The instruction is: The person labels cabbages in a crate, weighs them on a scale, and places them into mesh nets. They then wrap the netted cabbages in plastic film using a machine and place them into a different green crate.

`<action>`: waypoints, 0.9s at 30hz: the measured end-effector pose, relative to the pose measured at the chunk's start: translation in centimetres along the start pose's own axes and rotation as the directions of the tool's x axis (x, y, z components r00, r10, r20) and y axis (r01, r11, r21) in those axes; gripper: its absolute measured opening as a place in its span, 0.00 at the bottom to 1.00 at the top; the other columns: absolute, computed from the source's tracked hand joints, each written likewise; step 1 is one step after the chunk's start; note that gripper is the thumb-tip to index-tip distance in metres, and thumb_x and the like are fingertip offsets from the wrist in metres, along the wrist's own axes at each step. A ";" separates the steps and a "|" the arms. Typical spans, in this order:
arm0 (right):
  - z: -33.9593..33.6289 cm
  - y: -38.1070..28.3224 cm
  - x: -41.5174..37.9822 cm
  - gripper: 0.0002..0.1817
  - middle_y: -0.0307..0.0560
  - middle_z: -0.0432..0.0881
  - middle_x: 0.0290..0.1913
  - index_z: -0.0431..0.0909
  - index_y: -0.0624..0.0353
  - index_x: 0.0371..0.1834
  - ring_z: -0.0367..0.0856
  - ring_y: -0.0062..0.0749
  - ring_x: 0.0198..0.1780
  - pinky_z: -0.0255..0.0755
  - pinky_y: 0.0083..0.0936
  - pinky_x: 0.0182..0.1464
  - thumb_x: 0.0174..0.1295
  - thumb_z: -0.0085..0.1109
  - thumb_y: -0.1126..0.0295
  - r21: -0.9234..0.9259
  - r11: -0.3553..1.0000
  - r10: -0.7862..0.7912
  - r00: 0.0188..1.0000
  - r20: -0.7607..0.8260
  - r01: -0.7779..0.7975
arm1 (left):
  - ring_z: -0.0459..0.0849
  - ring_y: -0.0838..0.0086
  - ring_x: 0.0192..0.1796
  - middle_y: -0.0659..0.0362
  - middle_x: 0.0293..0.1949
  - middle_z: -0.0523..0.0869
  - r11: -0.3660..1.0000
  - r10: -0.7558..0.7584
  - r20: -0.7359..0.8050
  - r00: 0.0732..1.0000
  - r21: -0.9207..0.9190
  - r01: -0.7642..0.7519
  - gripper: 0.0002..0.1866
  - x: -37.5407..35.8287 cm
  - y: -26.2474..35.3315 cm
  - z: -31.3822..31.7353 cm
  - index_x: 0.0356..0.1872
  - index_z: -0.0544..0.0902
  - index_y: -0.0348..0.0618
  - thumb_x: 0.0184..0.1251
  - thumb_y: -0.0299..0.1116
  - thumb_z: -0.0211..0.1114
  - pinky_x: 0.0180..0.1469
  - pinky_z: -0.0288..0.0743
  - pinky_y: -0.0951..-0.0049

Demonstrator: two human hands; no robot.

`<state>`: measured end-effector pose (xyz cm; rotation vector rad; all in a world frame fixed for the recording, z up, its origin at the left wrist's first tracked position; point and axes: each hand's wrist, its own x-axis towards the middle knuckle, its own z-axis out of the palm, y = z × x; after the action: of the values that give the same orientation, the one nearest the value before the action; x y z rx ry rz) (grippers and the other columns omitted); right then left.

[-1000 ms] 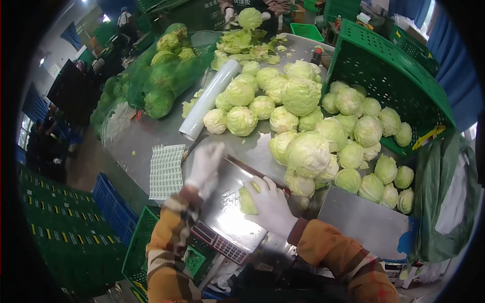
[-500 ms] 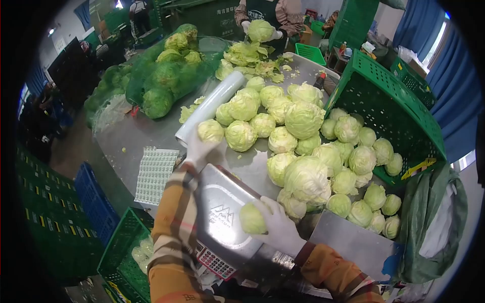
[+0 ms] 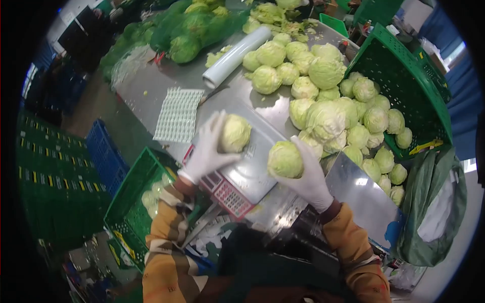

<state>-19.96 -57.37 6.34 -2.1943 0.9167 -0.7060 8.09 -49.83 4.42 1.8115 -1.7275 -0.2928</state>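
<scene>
My gloved left hand point(image 3: 208, 146) curves round the left side of a pale cabbage point(image 3: 235, 133) at the metal plate of the scale point(image 3: 257, 151). In my gloved right hand point(image 3: 309, 177) is a greener cabbage point(image 3: 285, 159), held over the right part of the scale, with the thumb behind it. Below the plate, the scale's red and white keypad point(image 3: 233, 197) faces me. A large pile of cabbages point(image 3: 326, 120) lies just beyond my right hand. The sheet of labels point(image 3: 179, 115) is on the table beyond my left hand.
A roll of clear film point(image 3: 237, 57) lies across the table. Netted cabbages point(image 3: 184, 48) are at the far left. A green crate point(image 3: 404, 81) leans on its side at the right. Another green crate point(image 3: 132, 189) with wrapped cabbages stands at the lower left, near a blue crate point(image 3: 107, 156).
The view has tilted down. My left hand has brought its cabbage from beside the film roll to the scale. My right hand still holds a cabbage, now turned, near the scale's right side.
</scene>
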 end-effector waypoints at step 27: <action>5.5 -2.1 -0.8 0.57 0.59 0.67 0.66 0.49 0.62 0.76 0.64 0.52 0.68 0.64 0.39 0.67 0.44 0.75 0.61 -0.214 0.976 -0.011 0.990 0.142 0.042 | 0.66 0.50 0.69 0.39 0.64 0.69 0.961 -0.176 -0.198 0.964 -0.249 0.124 0.52 1.8 -3.1 3.8 0.69 0.63 0.32 0.46 0.51 0.78 0.71 0.60 0.60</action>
<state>-15.85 -53.63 4.12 -2.4172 0.9302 -0.4741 8.79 -52.74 0.11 1.7328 -1.3472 -0.3321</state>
